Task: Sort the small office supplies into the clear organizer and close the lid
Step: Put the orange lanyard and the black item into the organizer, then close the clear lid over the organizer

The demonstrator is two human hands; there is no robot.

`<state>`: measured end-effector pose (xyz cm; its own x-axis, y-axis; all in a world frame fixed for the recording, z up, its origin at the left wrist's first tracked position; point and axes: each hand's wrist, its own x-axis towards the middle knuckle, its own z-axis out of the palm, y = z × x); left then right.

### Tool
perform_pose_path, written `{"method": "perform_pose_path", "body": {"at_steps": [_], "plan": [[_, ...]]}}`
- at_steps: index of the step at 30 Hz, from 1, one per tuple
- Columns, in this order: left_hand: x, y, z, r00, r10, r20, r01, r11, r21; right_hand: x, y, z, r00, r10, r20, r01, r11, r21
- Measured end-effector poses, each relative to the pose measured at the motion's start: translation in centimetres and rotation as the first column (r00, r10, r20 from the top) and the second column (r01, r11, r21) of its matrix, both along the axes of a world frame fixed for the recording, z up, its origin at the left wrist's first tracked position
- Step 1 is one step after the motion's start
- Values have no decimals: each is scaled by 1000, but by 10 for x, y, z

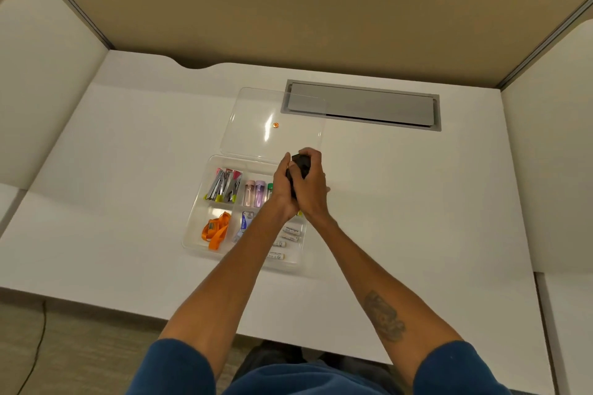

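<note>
Both hands, left (284,184) and right (309,184), wrapped tight around a dark item (298,167), held above the organizer's (195,212) far-right compartment. Looks rigid, light, not fragile; can't tell what it is. Lid (256,112) lies open just beyond the grip: thin, flexy, take it by the far edge.

Soft, even light from above keeps the white table (128,154) bright, with only faint shadows near the hands (300,184). A pale streak of glare crosses the clear lid (256,138). The wide lens bends the divider walls (288,16) around the table outward toward the edges. Focus is fairly sharp, though small labels stay unreadable.
</note>
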<state>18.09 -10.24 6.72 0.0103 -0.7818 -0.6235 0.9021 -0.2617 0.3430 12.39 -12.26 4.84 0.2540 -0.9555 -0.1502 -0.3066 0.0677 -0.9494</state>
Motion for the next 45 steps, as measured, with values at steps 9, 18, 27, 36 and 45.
{"method": "perform_pose_path", "body": {"at_steps": [9, 18, 27, 36, 45], "plan": [[25, 44, -5, 974, 174, 145, -171, 985, -33, 37, 46, -1, 978, -44, -203, -38, 924, -381], [85, 91, -10, 741, 186, 645, -359, 922, 147, 36, 61, -18, 945, 192, -264, -257, 936, -242], [124, 150, -38, 35, -191, 981, -123, 973, 193, 30, 67, -27, 943, 186, -277, -244, 951, -190], [120, 165, -54, -488, -406, 773, 98, 854, 511, 25, 66, -30, 932, 150, -329, -219, 958, -186], [122, 176, -70, -697, -573, 431, -67, 650, 757, 19, 62, -37, 910, 151, -387, -230, 959, -167]]}}
